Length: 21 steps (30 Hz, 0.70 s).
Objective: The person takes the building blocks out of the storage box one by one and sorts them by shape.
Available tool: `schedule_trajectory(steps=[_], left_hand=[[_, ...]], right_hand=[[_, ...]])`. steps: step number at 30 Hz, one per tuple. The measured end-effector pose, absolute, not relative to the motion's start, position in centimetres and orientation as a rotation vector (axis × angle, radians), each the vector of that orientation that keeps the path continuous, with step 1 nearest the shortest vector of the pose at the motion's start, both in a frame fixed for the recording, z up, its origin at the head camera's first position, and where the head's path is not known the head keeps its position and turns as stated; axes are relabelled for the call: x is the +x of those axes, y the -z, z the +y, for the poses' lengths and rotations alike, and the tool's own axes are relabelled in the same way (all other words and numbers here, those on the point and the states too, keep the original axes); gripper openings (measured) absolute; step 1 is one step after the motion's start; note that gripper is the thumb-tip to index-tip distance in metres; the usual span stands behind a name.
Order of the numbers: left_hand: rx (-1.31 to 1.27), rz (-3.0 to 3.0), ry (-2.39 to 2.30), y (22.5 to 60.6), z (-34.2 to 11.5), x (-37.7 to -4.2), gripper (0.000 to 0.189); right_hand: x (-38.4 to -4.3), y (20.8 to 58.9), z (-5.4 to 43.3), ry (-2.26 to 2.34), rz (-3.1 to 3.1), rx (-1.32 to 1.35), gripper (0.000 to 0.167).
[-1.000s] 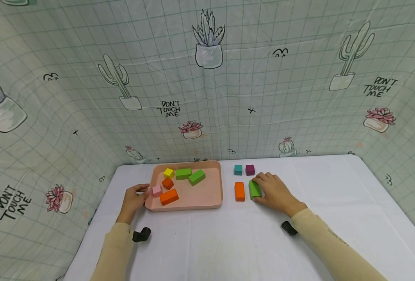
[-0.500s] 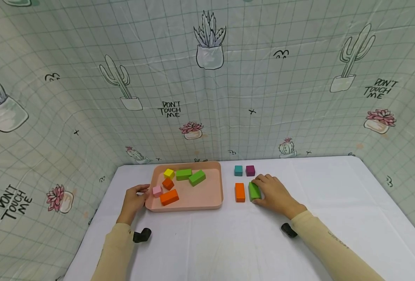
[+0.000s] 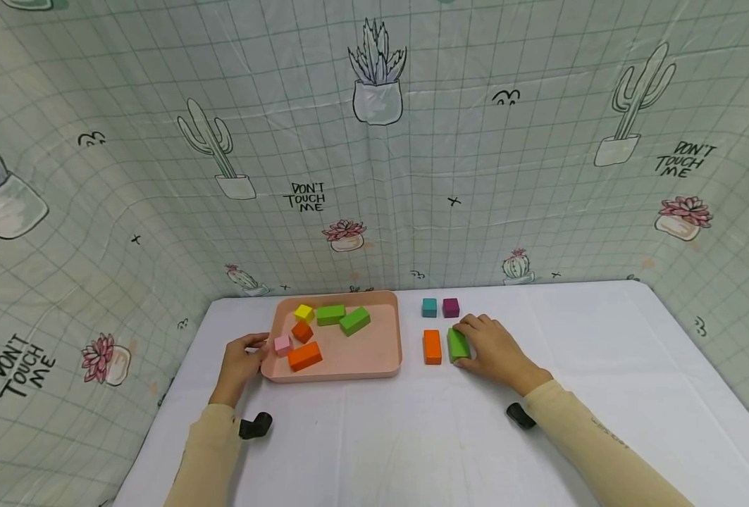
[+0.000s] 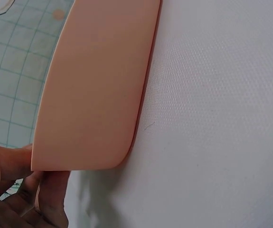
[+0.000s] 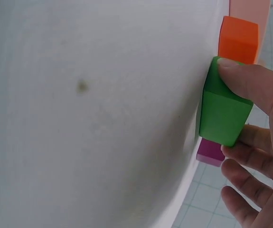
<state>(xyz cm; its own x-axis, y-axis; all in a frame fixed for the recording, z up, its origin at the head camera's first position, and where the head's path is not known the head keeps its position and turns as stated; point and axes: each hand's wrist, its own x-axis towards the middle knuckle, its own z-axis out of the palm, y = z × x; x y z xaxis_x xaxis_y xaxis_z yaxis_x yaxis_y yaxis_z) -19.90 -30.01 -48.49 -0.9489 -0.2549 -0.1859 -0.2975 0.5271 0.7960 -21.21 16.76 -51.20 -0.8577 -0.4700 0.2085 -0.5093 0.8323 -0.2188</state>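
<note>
My right hand (image 3: 496, 352) pinches a green rectangular block (image 3: 458, 346) on the white table, thumb on the near end and a finger at the far end in the right wrist view. An orange rectangular block (image 3: 432, 347) lies just left of it, roughly parallel. Behind these two sit a teal cube (image 3: 429, 308) and a purple cube (image 3: 451, 308). My left hand (image 3: 239, 362) holds the left end of a pink tray (image 3: 361, 368); the left wrist view has thumb at the rim (image 4: 37, 137) and fingers under the corner.
Inside the tray are two green blocks (image 3: 331, 315), an orange block (image 3: 305, 356), an orange cube (image 3: 302, 332), a yellow cube (image 3: 304, 313) and a pink cube (image 3: 282, 345). Grid-patterned cloth (image 3: 437, 155) hangs behind the table. Black wrist devices (image 3: 256, 425) are at both sleeves.
My right hand has nudged the green block very slightly left and toward me, more level with the orange block. The left hand and tray stay put.
</note>
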Motion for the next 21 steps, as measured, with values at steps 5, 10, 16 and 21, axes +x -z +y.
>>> schedule_trajectory(steps=[5, 10, 16, 21], left_hand=[[-0.476, 2.7, -1.447, 48.57, -30.14, -19.9, 0.036], [-0.461, 2.706, -1.466, 48.59, -30.15, -19.88, 0.036], [-0.501, 2.689, -1.447, 48.75, -30.05, -19.67, 0.036], [-0.485, 2.707, -1.452, 48.67, -30.05, -19.82, 0.036]], right_hand=[[-21.22, 51.28, 16.73, -0.393, -2.864, 0.776, 0.062], [-21.21, 51.24, 16.69, -0.373, -2.857, 0.778, 0.063], [-20.8, 51.18, 16.61, -0.366, -2.824, 0.787, 0.067], [-20.84, 50.39, 15.96, -0.391, -2.74, 0.791, 0.063]])
